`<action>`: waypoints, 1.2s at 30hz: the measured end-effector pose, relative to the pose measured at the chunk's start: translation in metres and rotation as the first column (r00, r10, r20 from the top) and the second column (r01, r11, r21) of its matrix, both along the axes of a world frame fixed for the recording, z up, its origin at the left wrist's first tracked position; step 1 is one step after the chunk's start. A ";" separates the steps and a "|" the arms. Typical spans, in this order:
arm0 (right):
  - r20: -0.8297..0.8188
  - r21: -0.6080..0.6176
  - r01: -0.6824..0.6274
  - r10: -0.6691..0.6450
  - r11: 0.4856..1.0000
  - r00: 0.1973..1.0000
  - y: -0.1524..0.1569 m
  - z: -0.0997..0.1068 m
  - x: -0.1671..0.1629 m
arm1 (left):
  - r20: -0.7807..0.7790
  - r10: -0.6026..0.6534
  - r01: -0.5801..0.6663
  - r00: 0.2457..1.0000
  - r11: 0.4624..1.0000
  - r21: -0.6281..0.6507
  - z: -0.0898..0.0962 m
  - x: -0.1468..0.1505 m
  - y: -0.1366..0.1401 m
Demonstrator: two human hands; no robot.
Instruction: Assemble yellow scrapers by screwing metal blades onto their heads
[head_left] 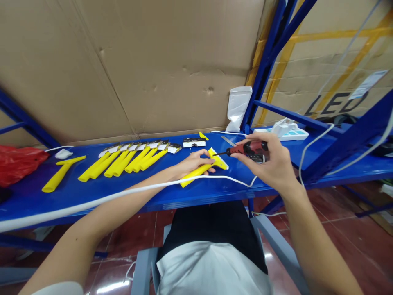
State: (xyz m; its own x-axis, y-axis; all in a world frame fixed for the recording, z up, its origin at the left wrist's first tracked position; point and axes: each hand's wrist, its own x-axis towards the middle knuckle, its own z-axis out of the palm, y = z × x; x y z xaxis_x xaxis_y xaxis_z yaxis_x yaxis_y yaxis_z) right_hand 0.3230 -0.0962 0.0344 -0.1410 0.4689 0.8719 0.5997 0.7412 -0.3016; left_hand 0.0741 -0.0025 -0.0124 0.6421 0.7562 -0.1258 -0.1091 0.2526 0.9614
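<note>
My left hand (198, 162) is closed around the head end of a yellow scraper (194, 176), which lies over the blue shelf with its wide blade end up and to the right. In my right hand (273, 157) is a screwdriver (250, 150) with a red and black handle. Its thin dark shaft points left, and the tip is at the scraper's head; whether it sits in a screw is too small to tell. A small black-and-white box (194, 142) and a loose yellow piece (203, 135) lie just beyond my left hand. A flat metal blade (228, 141) rests near the screwdriver.
Several yellow scrapers (118, 164) with dark-and-white heads lie in a row at left, beside a separate yellow scraper (59, 176) and a red plastic bag (20, 164). A white cable (123, 193) crosses before my forearm. A power strip (291, 133) sits at right, behind blue rack posts.
</note>
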 end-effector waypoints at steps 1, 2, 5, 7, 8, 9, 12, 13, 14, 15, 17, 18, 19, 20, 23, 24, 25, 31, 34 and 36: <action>-0.009 0.017 0.020 -0.020 1.000 1.000 0.001 0.000 0.000 | -0.002 -0.001 0.001 1.000 1.000 0.001 0.000 0.000 0.000; -0.022 0.009 0.006 -0.006 1.000 1.000 0.001 -0.001 0.000 | -0.002 0.003 -0.003 1.000 1.000 0.000 0.000 0.000 0.000; -0.051 -0.097 -0.140 0.135 0.985 0.989 0.003 -0.001 0.000 | 0.007 0.030 -0.030 1.000 0.999 -0.011 0.000 0.001 0.000; -0.032 -0.114 -0.158 0.156 0.981 0.987 0.003 -0.001 0.001 | 0.009 0.041 -0.041 0.999 0.999 -0.014 0.001 0.001 0.000; -0.013 -0.089 -0.117 0.116 0.989 0.993 0.003 -0.002 0.002 | 0.006 0.040 -0.040 0.999 0.999 -0.011 0.002 0.001 -0.001; 0.003 -0.050 -0.054 0.055 0.997 0.998 0.003 -0.002 0.002 | 0.000 0.036 -0.036 0.999 0.999 -0.008 0.003 0.001 -0.002; -0.006 0.008 0.056 -0.056 0.998 0.998 0.003 -0.003 0.002 | -0.033 0.018 -0.018 0.999 1.000 0.009 0.005 0.001 -0.003; -0.024 -0.024 0.021 -0.022 0.999 0.999 0.003 -0.003 0.002 | -0.042 0.019 -0.019 0.999 1.000 0.017 0.005 0.002 -0.004; -0.045 -0.072 -0.045 0.042 0.996 0.998 0.003 -0.002 0.001 | -0.047 0.023 -0.022 0.999 0.999 0.025 0.005 0.002 -0.004; -0.065 -0.117 -0.117 0.110 0.986 0.992 0.003 -0.002 0.001 | -0.048 0.028 -0.027 0.998 0.999 0.032 0.005 0.002 -0.003; -0.066 -0.146 -0.180 0.172 0.973 0.983 0.002 -0.001 0.001 | -0.046 0.036 -0.035 0.998 0.998 0.043 0.004 0.002 -0.003; -0.038 -0.120 -0.154 0.150 0.981 0.988 0.002 -0.001 0.001 | -0.046 0.035 -0.033 0.998 0.998 0.045 0.003 0.001 -0.002; -0.002 -0.073 -0.103 0.103 0.992 0.995 0.002 0.000 0.001 | -0.046 0.031 -0.029 0.998 0.998 0.048 0.003 0.001 -0.002; 0.033 -0.019 -0.045 0.046 0.999 0.998 0.002 0.000 0.001 | -0.044 0.026 -0.023 0.999 0.998 0.052 0.002 0.001 -0.001; 0.058 0.089 0.071 -0.077 0.993 0.995 0.003 -0.001 0.001 | -0.045 0.003 -0.001 0.999 0.998 0.057 0.002 0.001 0.000; 0.040 0.080 0.069 -0.073 0.994 0.997 0.002 0.000 0.001 | -0.043 -0.001 0.004 0.999 0.998 0.057 0.002 0.001 0.000; 0.016 0.044 0.042 -0.043 0.998 0.999 0.002 0.000 0.001 | -0.042 -0.004 0.006 0.999 0.998 0.057 0.001 0.001 0.000; -0.055 -0.150 -0.179 0.172 0.972 0.983 -0.001 0.000 0.001 | -0.026 0.020 -0.019 0.999 0.999 0.039 -0.002 0.002 0.004; 0.012 -0.085 -0.066 0.067 0.994 0.998 0.001 -0.001 0.002 | -0.024 0.019 -0.019 1.000 0.999 0.033 -0.006 0.000 0.007; 0.055 -0.037 0.008 -0.006 0.999 0.998 0.001 -0.001 0.002 | -0.048 0.006 -0.003 0.999 0.999 0.050 -0.008 -0.001 0.008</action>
State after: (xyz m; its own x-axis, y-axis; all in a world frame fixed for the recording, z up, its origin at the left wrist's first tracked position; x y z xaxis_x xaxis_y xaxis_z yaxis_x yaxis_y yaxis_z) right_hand 0.3250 -0.0951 0.0330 -0.1852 0.5023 0.8446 0.6213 0.7258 -0.2953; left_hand 0.0731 0.0054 -0.0200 0.6329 0.7650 -0.1191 -0.0629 0.2041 0.9769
